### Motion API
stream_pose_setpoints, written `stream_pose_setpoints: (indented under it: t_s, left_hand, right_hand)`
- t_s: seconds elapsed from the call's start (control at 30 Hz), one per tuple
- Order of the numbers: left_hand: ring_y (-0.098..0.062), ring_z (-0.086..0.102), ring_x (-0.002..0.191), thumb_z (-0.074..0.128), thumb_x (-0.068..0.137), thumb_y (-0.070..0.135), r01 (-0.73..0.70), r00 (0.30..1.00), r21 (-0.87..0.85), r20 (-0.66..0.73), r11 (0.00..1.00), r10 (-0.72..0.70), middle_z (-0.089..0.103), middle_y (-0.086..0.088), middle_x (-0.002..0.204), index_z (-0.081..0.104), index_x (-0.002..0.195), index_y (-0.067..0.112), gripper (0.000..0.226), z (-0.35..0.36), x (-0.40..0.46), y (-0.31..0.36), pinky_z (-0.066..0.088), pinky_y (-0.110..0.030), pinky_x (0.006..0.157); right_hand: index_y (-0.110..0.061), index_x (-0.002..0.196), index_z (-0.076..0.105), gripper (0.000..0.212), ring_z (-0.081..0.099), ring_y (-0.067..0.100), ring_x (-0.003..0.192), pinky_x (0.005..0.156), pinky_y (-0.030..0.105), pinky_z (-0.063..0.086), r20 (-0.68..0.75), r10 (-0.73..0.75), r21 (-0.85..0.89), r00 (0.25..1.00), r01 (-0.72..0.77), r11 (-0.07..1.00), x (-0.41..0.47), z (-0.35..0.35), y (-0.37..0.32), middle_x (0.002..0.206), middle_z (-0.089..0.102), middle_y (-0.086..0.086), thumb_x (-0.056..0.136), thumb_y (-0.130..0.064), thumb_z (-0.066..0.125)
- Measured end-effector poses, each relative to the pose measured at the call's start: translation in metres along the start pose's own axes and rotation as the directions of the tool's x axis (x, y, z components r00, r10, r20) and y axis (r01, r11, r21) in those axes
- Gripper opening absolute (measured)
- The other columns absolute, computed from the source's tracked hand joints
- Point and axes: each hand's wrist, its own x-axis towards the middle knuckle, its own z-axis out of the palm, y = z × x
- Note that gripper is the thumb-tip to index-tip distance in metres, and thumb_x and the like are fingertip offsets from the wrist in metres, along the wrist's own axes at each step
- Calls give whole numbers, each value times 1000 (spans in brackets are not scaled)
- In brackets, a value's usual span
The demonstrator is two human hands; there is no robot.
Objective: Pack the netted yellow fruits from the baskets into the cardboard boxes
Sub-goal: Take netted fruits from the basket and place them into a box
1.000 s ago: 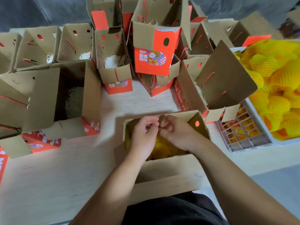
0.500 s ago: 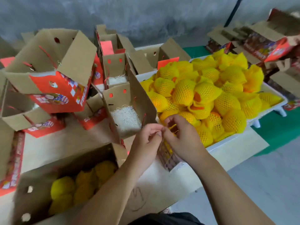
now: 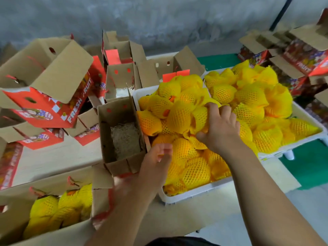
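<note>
Right hand point(image 3: 220, 128) sits on the netted fruit pile point(image 3: 179, 118) in the near white basket point(image 3: 195, 193), fingers curled around one netted fruit point(image 3: 200, 119). Left hand point(image 3: 156, 162) hovers at the pile's 9 o'clock edge, blurred, fingers loosely spread, holding nothing. Empty open box point(image 3: 122, 135) with straw padding stands just beside the basket at its 9 o'clock. Filled box point(image 3: 53, 213) at 7 o'clock holds netted fruits. Second basket point(image 3: 305, 119) at 2 o'clock, also heaped.

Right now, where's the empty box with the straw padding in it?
In the head view, the open box with straw padding stands left of centre, against the left wall of the nearer white basket, with the left hand at its near right corner.
</note>
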Motion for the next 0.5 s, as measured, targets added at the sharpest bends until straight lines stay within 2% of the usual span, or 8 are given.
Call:
stream_pose_setpoints:
  t_s: [0.07,0.1,0.17,0.23,0.33,0.4,0.5]
  left_hand:
    - [-3,63,81,55,99,39,-52,998,41,-21,998,53,66,20,103,64,110,45,15,4,5,9,50,-17,65]
    - [-2,61,86,54,98,38,-111,993,89,-33,990,114,64,16,108,62,114,41,19,6,8,15,50,-19,71]
    - [-9,57,109,54,95,35,-280,951,253,-59,926,304,54,8,121,59,126,31,31,12,17,29,49,-30,92]
    - [-19,49,124,55,97,38,-389,889,447,-48,805,456,47,2,130,52,139,25,44,18,27,40,43,-40,104]
    - [-26,42,131,61,98,46,-327,908,588,-23,740,419,42,-4,140,37,154,28,63,23,37,51,38,-44,108]
    - [-29,45,123,65,96,47,-305,913,672,5,675,407,42,-4,134,45,149,31,58,21,40,48,45,-49,102]
    - [-30,50,116,65,94,54,-297,900,768,27,567,434,44,-4,129,51,141,32,54,17,42,45,48,-49,95]
  right_hand:
    - [-20,135,36,94,41,43,121,98,56,39,-61,11,35,998,-8,999,2,1,7,128,37,15,62,-50,86]
    - [-17,132,38,93,41,43,118,97,55,40,-87,-1,76,996,7,997,2,1,12,126,38,15,60,-50,87]
    - [-12,126,44,90,42,41,117,97,52,38,-128,-57,193,990,81,978,2,0,25,124,40,16,59,-48,91]
    - [-7,123,48,87,42,36,120,102,47,35,-164,-118,347,979,169,923,-1,0,38,123,42,16,59,-43,95]
    - [-7,138,45,89,41,24,124,107,35,35,-116,-112,511,987,155,846,-9,3,53,125,38,7,69,-41,91]
    - [-12,145,45,96,43,27,125,108,38,36,-20,-65,461,998,67,885,-11,3,63,126,40,8,69,-51,88]
    - [-10,131,55,98,45,39,119,103,46,35,-52,9,319,999,9,948,-11,-2,70,122,49,16,58,-70,81]
